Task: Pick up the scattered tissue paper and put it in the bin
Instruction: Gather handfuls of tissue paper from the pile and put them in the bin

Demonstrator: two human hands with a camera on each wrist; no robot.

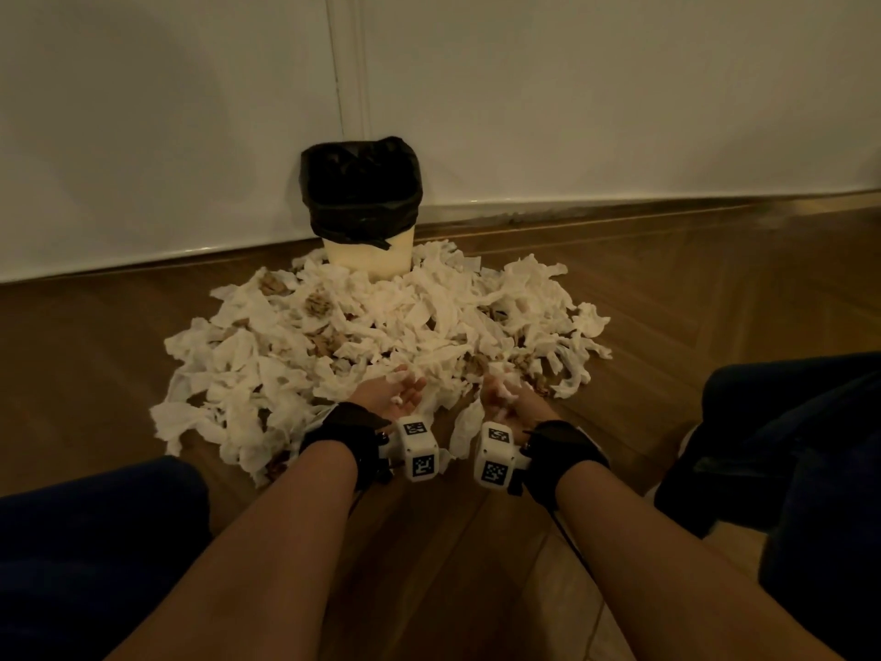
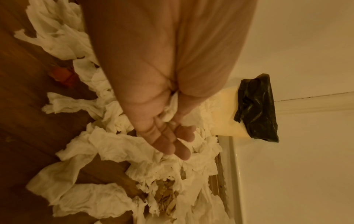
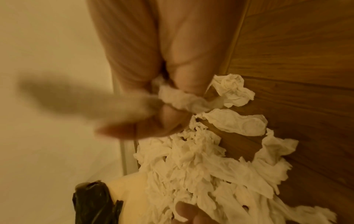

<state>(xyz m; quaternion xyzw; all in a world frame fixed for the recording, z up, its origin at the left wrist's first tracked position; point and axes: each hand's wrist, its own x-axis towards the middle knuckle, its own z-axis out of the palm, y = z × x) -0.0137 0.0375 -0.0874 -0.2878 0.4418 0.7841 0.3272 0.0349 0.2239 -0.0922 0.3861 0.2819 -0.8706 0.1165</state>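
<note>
A large heap of white tissue paper (image 1: 376, 336) lies on the wooden floor (image 1: 667, 288), spread around the base of the bin (image 1: 364, 217) and reaching from there toward the person. The bin is pale with a black bag (image 1: 362, 183) folded over its rim; it stands upright against the white wall (image 1: 572, 88), well beyond both hands. The heap is widest from left to right and narrows toward the bin; the single pieces are crumpled and twisted and point every way, with a few brown scraps (image 1: 318, 302) mixed among them. Both hands sit at the near edge of the heap, close together. The left hand (image 1: 403, 391) lies palm up with the fingers nearly straight and loose, a small wad of tissue (image 2: 170, 109) cupped in the palm, the thumb beside it; its fingertips point toward the bin. The right hand (image 1: 503, 395) has its fingers curled round a twisted strip of tissue (image 3: 184, 100), which runs crosswise through the grip; part of that hand is blurred in the wrist view. White marker blocks (image 1: 415, 448) are strapped on both wrists. Dark trouser legs (image 1: 95, 541) flank the forearms on either side.
</note>
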